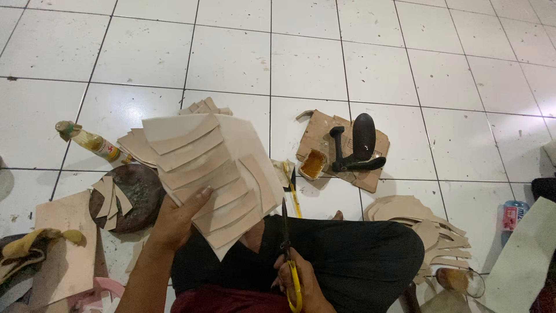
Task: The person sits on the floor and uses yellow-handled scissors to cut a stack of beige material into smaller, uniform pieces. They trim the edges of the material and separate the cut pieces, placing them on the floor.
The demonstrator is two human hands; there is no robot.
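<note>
sheet (208,168): pale beige
scissors (291,266): yellow handles (blades dark)
floor (370,64): white tiles, dark grout
trousers (353,255): black

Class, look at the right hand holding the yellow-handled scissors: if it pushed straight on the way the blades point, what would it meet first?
The right hand aims the scissors up-frame. First in that line is probably the lower edge of the tan sheet held by the left hand, though depth is unclear from this single view.
</note>
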